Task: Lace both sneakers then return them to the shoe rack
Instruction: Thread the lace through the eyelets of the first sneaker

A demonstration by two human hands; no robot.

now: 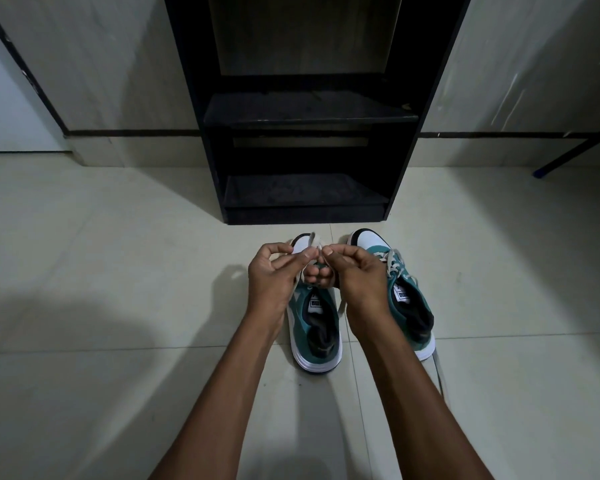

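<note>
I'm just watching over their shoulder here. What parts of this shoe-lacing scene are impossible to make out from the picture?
- Head view: the eyelets and tongue of the left sneaker are hidden behind the left hand and right hand.
- How the lace runs between the pinching fingers: too small to tell.
- The shoe rack top is cut off by the upper edge; its shelves are too dark for detail.
- The right sneaker: its inner side is hidden by the right forearm.
</note>
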